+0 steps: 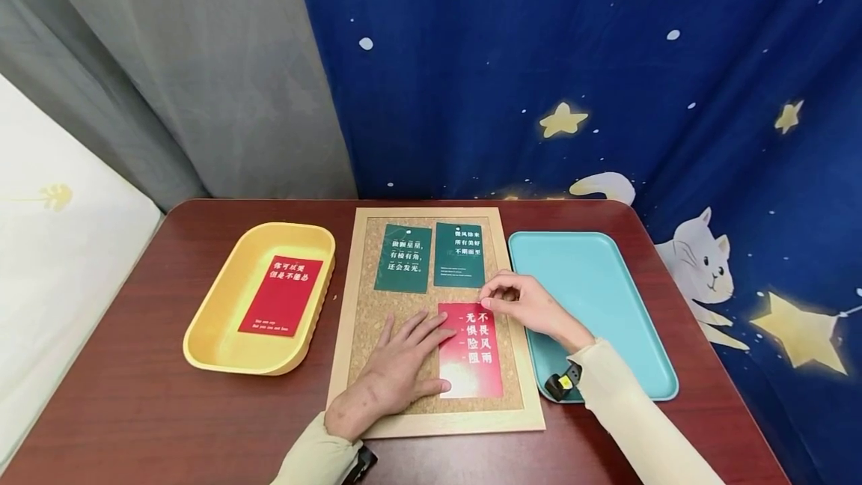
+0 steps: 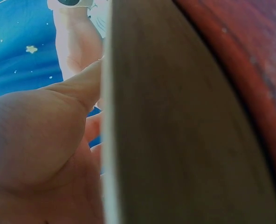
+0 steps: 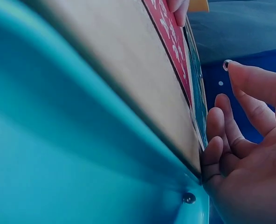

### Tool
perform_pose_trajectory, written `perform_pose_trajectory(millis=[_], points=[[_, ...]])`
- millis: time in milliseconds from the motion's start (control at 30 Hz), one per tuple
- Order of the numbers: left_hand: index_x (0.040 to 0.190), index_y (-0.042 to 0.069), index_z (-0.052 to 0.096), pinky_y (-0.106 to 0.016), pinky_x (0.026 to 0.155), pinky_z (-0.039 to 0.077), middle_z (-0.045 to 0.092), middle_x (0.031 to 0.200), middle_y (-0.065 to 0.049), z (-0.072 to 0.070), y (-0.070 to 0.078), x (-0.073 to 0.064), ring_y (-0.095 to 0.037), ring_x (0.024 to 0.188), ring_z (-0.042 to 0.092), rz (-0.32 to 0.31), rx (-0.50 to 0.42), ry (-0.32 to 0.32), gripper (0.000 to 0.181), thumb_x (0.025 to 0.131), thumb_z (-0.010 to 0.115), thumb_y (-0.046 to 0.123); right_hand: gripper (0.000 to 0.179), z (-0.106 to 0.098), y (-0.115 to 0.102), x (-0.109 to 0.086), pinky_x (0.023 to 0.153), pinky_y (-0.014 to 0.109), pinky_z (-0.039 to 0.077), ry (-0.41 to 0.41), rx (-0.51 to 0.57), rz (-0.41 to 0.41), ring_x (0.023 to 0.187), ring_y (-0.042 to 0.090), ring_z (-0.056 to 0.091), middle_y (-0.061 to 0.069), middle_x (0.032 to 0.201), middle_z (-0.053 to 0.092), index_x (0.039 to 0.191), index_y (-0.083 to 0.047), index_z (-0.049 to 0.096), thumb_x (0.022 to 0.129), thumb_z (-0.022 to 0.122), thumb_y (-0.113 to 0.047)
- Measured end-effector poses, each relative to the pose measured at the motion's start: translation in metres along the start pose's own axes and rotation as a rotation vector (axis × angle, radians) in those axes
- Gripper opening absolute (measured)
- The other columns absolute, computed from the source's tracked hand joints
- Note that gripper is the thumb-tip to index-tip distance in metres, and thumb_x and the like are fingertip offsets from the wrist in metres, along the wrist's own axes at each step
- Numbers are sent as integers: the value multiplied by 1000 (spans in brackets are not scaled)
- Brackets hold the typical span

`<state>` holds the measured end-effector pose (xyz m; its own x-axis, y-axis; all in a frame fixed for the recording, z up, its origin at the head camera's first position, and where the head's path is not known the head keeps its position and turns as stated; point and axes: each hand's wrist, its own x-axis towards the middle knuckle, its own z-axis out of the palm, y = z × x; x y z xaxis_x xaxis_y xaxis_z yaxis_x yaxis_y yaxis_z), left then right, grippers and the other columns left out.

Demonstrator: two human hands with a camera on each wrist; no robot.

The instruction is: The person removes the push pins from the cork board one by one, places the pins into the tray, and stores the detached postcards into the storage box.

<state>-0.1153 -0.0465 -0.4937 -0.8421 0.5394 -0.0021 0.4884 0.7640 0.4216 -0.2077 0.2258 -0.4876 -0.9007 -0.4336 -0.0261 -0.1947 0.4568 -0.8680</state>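
My left hand [image 1: 397, 373] lies with fingers spread over the cork board [image 1: 377, 350], fingertips and thumb on the left edge of a red card [image 1: 474, 365] with white characters. Above that card's top edge, my right hand [image 1: 521, 305] has thumb and forefinger brought together. A small shiny round thumbtack [image 3: 226, 65] shows at those fingertips in the right wrist view. Two green cards, a left one [image 1: 402, 279] and a right one [image 1: 461, 275], are fixed higher up, each with a small tack at its top. The left wrist view mostly shows the wooden frame [image 2: 184, 112] and my palm.
Left of the board stands a yellow tray [image 1: 215, 328] holding another red card [image 1: 283, 302]. A light blue tray [image 1: 592, 283] sits at the right, under my right forearm; one round tack [image 3: 189, 198] lies in its corner. Curtains [image 1: 471, 96] hang behind the table.
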Motion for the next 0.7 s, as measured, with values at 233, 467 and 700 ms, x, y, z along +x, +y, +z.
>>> perform_pose_trajectory(millis=[233, 467, 700], points=[[153, 22, 50, -72, 126, 17, 39, 169, -2, 0, 0, -1, -35, 158, 31, -10, -2, -12, 74, 89, 78, 48, 12, -2, 3, -3, 72, 23, 46, 26, 8, 25, 82, 19, 57, 11, 97, 68, 104, -8, 77, 98, 74, -18], [153, 22, 50, -71, 127, 17, 39, 169, -3, 0, 0, -1, -35, 158, 32, -11, 1, -13, 74, 89, 78, 49, 13, -7, 4, -8, 70, 22, 47, 66, 8, 48, 83, 19, 58, 9, 97, 68, 105, -8, 76, 98, 73, -20], [153, 22, 51, -71, 127, 17, 38, 169, -3, -1, 0, 1, -35, 158, 32, -2, 3, -11, 74, 89, 78, 48, 12, -15, 9, -13, 72, 24, 48, 117, -16, 63, 84, 17, 59, 6, 96, 67, 105, -11, 77, 97, 74, -20]])
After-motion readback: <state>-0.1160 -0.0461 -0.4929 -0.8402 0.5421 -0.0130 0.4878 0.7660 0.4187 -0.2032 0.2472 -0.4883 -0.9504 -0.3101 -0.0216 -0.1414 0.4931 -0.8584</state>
